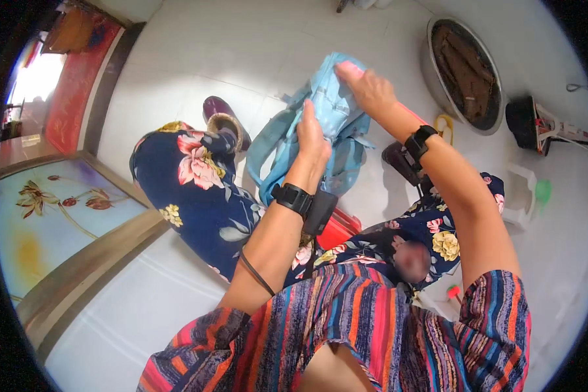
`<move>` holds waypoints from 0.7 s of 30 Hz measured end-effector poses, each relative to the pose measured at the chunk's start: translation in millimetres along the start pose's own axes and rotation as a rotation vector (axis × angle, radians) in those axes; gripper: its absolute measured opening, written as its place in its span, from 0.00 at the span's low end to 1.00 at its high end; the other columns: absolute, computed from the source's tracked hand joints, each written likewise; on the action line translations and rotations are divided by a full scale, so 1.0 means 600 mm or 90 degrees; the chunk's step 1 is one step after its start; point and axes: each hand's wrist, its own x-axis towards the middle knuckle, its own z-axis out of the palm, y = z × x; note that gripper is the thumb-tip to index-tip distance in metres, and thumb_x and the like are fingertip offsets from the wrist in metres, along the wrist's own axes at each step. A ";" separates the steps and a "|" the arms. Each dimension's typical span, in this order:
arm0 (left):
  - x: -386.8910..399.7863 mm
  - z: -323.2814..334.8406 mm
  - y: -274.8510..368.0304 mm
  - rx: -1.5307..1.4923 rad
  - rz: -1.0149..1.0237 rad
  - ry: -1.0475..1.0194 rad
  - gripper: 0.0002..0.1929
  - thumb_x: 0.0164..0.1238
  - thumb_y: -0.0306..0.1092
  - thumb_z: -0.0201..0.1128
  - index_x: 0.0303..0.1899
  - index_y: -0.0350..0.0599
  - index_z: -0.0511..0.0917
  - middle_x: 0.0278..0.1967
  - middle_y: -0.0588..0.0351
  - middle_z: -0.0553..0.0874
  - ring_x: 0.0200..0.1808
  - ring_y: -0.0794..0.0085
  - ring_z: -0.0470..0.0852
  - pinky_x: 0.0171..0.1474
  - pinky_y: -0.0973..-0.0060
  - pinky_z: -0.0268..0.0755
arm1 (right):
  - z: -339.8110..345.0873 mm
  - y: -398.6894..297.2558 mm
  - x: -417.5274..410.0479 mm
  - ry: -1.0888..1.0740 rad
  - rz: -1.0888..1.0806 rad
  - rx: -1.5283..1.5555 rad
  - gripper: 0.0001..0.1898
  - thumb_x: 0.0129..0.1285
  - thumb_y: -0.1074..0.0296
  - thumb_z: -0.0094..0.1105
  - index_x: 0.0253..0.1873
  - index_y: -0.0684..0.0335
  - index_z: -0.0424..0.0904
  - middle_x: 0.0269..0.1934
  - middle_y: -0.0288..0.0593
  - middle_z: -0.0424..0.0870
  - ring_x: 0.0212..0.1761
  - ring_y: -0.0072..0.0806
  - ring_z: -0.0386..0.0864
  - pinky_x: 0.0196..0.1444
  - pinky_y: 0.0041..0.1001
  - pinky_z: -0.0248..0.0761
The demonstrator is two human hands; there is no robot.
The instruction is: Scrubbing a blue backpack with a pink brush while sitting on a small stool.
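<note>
A light blue fabric backpack [330,112] hangs or rests between my knees, its straps and lower part loose below. My left hand [311,132] holds its near left side, thumb up along the fabric; the other fingers are mostly hidden. At the far upper end is my right hand [372,90], closed around a pink item [350,70] against the bag. A thin pink length of it shows along the wrist. Its working side is hidden, so I cannot tell exactly what it is.
A metal basin [428,73] holding dark brown contents stands at upper right. Beside it are a yellow loop-shaped item [443,128], a dark container [522,125] and a white plastic stool [517,196]. Something red [340,229] sits below the bag. A flower-decorated panel [73,206] borders the left.
</note>
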 end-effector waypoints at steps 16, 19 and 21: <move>-0.031 -0.007 0.098 0.777 -0.064 -0.040 0.24 0.61 0.46 0.59 0.54 0.39 0.72 0.51 0.49 0.77 0.50 0.68 0.77 0.52 0.71 0.69 | 0.088 0.064 -0.076 -0.114 0.117 -0.025 0.26 0.62 0.60 0.47 0.65 0.53 0.58 0.25 0.51 0.79 0.23 0.43 0.80 0.21 0.38 0.73; -0.035 -0.028 0.107 1.277 0.360 0.010 0.24 0.45 0.45 0.70 0.43 0.45 0.77 0.43 0.49 0.80 0.48 0.55 0.77 0.47 0.60 0.70 | 0.100 0.092 -0.093 -0.115 0.170 0.000 0.25 0.63 0.58 0.45 0.66 0.50 0.57 0.26 0.53 0.79 0.25 0.45 0.80 0.22 0.40 0.73; -0.032 -0.050 0.101 1.452 0.074 -0.001 0.26 0.44 0.46 0.70 0.46 0.46 0.76 0.44 0.48 0.80 0.46 0.56 0.78 0.47 0.63 0.71 | 0.116 0.112 -0.104 -0.115 0.189 0.009 0.25 0.64 0.57 0.44 0.66 0.48 0.56 0.27 0.54 0.79 0.26 0.47 0.80 0.24 0.41 0.73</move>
